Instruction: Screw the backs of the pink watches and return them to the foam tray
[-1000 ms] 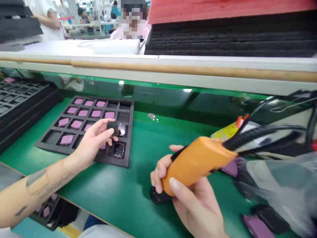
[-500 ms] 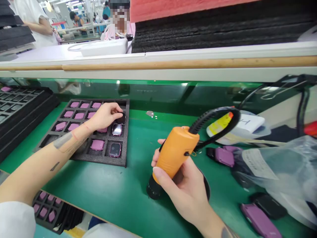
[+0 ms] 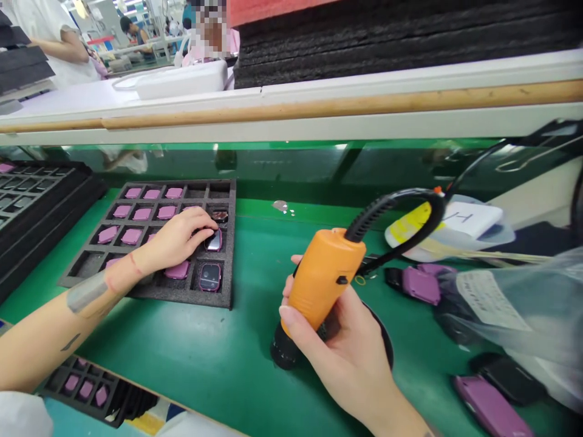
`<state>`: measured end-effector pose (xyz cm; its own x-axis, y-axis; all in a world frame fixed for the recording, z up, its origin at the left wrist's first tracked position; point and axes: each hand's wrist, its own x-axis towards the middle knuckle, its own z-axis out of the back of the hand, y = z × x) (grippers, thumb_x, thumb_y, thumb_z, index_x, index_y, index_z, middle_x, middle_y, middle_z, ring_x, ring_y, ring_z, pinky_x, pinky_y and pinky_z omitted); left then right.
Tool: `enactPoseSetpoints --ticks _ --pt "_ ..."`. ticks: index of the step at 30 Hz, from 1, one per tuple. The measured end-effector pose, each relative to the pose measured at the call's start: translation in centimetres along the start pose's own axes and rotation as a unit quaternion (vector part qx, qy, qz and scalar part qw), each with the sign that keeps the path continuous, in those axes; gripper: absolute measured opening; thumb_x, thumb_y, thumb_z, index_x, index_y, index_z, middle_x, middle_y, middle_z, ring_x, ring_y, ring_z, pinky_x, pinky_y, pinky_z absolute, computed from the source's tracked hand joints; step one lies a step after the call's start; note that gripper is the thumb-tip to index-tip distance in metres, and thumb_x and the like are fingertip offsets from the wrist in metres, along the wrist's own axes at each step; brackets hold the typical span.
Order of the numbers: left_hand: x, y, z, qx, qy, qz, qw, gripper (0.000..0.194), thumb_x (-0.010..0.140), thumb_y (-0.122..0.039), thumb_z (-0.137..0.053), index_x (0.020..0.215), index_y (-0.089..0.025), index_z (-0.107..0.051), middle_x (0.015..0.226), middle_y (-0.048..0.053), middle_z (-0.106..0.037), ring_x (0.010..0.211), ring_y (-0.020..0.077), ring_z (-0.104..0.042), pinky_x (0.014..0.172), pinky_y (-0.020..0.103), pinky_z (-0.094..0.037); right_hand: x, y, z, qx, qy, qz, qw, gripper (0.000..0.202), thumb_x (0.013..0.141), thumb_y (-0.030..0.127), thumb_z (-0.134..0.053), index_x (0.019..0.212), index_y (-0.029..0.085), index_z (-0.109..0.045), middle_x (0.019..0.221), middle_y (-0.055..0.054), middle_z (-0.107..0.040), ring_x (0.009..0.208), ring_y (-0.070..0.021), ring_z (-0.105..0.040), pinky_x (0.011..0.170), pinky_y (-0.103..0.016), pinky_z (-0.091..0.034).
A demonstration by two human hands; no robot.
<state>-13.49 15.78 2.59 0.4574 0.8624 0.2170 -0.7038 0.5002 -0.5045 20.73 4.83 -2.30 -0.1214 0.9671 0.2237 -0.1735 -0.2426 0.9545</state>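
My left hand reaches over a black foam tray, its fingers pinched at the edge of a purple-framed smartwatch case with a shiny screen, in the right column. Behind that one, another watch case sits in its pocket, and in front lies a dark-screened one. More purple pieces fill pockets further left. My right hand is wrapped round an orange corded power tool, held tilted with its black end downward over the green bench; its exact kind is unclear.
Stacked foam trays stand at the left; another tray sits below the bench edge. At the right lie purple and black pieces, a purple case, a plastic bag and a tub. A shelf spans the back.
My left hand has moved toward me, from the watch case behind to the shiny-screened one. My right hand still holds the orange tool in about the same place. The view has shifted slightly.
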Motion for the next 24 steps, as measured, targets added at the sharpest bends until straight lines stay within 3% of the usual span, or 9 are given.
enactPoseSetpoints --ticks 4,8,13,16,19,22,24 --pt "0.0 -0.3 -0.1 0.010 0.005 -0.007 1.000 0.037 0.125 -0.050 -0.066 0.114 -0.019 -0.081 0.125 0.009 -0.081 0.117 0.0252 -0.078 0.114 0.050 -0.065 0.0 0.0 0.1 0.000 0.002 -0.004 1.000 0.049 0.110 0.071 -0.082 0.138 0.032 -0.069 0.110 -0.005 -0.080 0.084 -0.0250 -0.075 0.069 -0.040 -0.060" --pt "3.0 1.6 0.3 0.030 -0.014 0.009 0.999 0.033 0.120 -0.050 -0.076 0.126 -0.018 -0.080 0.133 0.010 -0.080 0.123 0.0270 -0.078 0.116 0.053 -0.066 0.0 -0.2 0.1 -0.002 -0.001 -0.005 1.000 0.052 0.109 0.071 -0.083 0.139 0.031 -0.068 0.110 -0.004 -0.080 0.085 -0.0237 -0.075 0.075 -0.040 -0.066" --pt "5.9 3.9 -0.5 0.040 0.041 0.008 0.998 0.036 0.117 -0.047 -0.082 0.137 -0.018 -0.079 0.138 0.011 -0.081 0.123 0.0275 -0.081 0.113 0.053 -0.070 0.1 -0.3 0.0 -0.006 -0.008 -0.005 1.000 0.055 0.109 0.071 -0.083 0.141 0.029 -0.069 0.112 -0.006 -0.080 0.087 -0.0238 -0.076 0.077 -0.040 -0.068" --pt "5.5 3.7 -1.1 0.058 0.044 0.000 0.997 0.036 0.117 -0.046 -0.082 0.140 -0.018 -0.079 0.140 0.011 -0.081 0.126 0.0283 -0.080 0.115 0.054 -0.069 0.1 -0.6 0.1 -0.003 -0.011 -0.007 1.000 0.053 0.109 0.068 -0.085 0.141 0.028 -0.071 0.113 -0.007 -0.081 0.089 -0.0245 -0.077 0.078 -0.040 -0.069" --pt "4.4 3.1 -1.0 0.093 0.004 0.002 0.996 0.037 0.117 -0.043 -0.082 0.144 -0.019 -0.078 0.155 0.013 -0.075 0.144 0.0338 -0.073 0.128 0.062 -0.061 -0.2 -1.0 0.2 0.011 -0.013 -0.007 1.000 0.056 0.109 0.063 -0.088 0.150 0.030 -0.070 0.115 -0.006 -0.082 0.090 -0.0246 -0.077 0.080 -0.041 -0.068" --pt "3.7 3.5 0.4 0.127 -0.047 0.031 0.990 0.038 0.117 -0.043 -0.080 0.147 -0.019 -0.076 0.166 0.015 -0.068 0.155 0.0374 -0.064 0.135 0.068 -0.052 -0.5 -0.7 0.3 0.037 -0.012 -0.001 0.999 0.061 0.109 0.057 -0.090 0.161 0.034 -0.066 0.117 -0.005 -0.080 0.095 -0.0252 -0.076 0.085 -0.042 -0.069" --pt "3.5 4.6 1.6 0.142 -0.051 0.060 0.987 0.034 0.117 -0.045 -0.080 0.139 -0.019 -0.078 0.154 0.013 -0.074 0.147 0.0349 -0.069 0.131 0.065 -0.056 -0.7 -0.1 0.1 0.065 -0.008 0.005 0.998 0.061 0.109 0.051 -0.091 0.163 0.036 -0.066 0.122 -0.005 -0.078 0.105 -0.0251 -0.076 0.094 -0.043 -0.070"
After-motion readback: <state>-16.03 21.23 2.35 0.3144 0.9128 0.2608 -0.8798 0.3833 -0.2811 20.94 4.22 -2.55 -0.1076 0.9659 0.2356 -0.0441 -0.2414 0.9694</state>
